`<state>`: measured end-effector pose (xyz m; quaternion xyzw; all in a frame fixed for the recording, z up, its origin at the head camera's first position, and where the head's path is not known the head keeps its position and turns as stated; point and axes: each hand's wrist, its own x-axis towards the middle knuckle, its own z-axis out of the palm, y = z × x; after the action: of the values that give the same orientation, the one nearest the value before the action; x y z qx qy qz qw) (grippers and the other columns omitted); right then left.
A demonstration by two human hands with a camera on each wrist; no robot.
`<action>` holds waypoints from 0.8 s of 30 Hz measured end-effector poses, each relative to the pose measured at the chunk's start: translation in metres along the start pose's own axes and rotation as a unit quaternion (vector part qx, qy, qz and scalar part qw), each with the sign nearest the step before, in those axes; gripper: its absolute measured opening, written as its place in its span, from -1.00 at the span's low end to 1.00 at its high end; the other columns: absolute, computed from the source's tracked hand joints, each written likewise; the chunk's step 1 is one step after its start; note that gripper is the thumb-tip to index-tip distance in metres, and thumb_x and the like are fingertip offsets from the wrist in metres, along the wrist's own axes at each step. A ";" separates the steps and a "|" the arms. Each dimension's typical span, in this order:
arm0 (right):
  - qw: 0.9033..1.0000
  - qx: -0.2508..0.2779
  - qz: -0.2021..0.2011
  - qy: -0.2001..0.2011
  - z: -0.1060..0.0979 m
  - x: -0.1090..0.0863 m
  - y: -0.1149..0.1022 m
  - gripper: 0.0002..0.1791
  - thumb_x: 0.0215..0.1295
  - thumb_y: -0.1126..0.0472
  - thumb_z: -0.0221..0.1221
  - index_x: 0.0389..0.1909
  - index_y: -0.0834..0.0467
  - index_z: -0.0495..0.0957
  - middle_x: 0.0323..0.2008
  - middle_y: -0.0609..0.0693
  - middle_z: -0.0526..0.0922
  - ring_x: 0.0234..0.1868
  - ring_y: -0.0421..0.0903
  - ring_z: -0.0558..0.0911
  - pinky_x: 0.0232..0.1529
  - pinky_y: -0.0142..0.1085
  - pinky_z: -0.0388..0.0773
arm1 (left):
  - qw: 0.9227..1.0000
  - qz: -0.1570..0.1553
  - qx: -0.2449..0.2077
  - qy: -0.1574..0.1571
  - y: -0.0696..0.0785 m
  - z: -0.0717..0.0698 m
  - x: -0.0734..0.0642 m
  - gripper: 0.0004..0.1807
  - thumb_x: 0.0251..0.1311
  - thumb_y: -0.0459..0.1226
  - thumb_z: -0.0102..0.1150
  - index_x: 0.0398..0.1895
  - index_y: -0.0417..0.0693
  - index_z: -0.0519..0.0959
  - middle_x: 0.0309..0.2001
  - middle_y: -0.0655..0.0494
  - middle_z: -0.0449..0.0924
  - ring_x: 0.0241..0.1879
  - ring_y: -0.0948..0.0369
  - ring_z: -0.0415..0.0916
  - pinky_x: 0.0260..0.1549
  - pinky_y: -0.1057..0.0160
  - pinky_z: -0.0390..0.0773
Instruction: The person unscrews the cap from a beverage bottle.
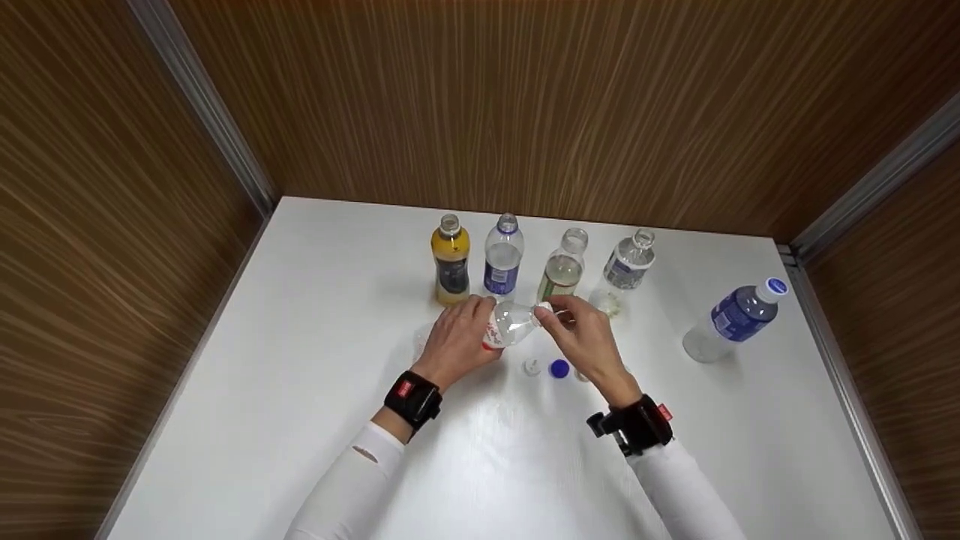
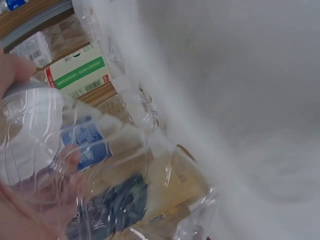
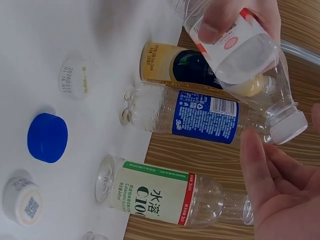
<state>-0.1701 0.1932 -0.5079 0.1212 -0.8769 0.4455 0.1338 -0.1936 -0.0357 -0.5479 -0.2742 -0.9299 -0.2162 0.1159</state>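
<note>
My left hand [image 1: 459,341] grips a clear plastic bottle [image 1: 514,324] with a red-and-white label, tilted with its neck to the right. A white cap [image 3: 289,128] sits on its mouth. Thumb and fingers of my right hand [image 1: 589,341] are curled about this cap, pinching it in the head view; the right wrist view shows the thumb close beside it, and the contact is partly hidden. In the left wrist view the clear bottle base [image 2: 165,170] fills the foreground. Loose on the table below lie a blue cap [image 1: 559,368] and a white cap [image 1: 532,367].
Behind my hands stand uncapped bottles: a yellow one [image 1: 451,262], a blue-labelled one [image 1: 502,259], one with a green-and-red label [image 3: 155,192] and a silver-labelled one [image 1: 628,262]. A capped blue-labelled bottle [image 1: 731,322] stands at right. Another cap [image 3: 23,202] lies near the blue one.
</note>
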 end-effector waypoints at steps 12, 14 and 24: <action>0.999 0.005 -0.045 0.009 -0.003 -0.003 0.001 -0.79 0.33 0.23 0.39 -0.16 0.31 0.68 -0.32 0.05 0.72 -0.36 -0.10 0.69 -0.30 -0.31 0.65 | 1.000 -0.001 -0.002 -0.029 0.002 -0.004 0.002 -0.17 0.03 -0.06 0.56 0.33 -0.19 0.42 0.10 -0.07 0.55 0.05 0.01 0.57 0.13 -0.01 0.56; 0.998 0.012 -0.055 0.004 -0.003 -0.004 0.001 -0.77 0.33 0.25 0.38 -0.13 0.33 0.67 -0.28 0.09 0.72 -0.31 -0.05 0.72 -0.24 -0.26 0.69 | 0.999 -0.003 -0.014 -0.042 0.001 -0.005 0.002 -0.19 0.06 -0.06 0.55 0.33 -0.17 0.41 0.10 -0.05 0.55 0.05 0.02 0.57 0.13 -0.02 0.56; 0.995 0.028 -0.098 -0.013 -0.007 -0.007 0.006 -0.74 0.30 0.32 0.39 -0.04 0.34 0.66 -0.23 0.09 0.71 -0.25 -0.01 0.75 -0.19 -0.24 0.71 | 0.984 -0.031 -0.121 -0.130 -0.003 -0.014 0.007 -0.23 0.07 -0.05 0.54 0.29 -0.09 0.39 0.04 0.06 0.56 -0.03 0.16 0.53 0.05 0.07 0.58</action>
<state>-0.1650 0.2026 -0.5109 0.2155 -0.8497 0.4531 0.1619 -0.1992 -0.0410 -0.5342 -0.2831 -0.9119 -0.2935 -0.0469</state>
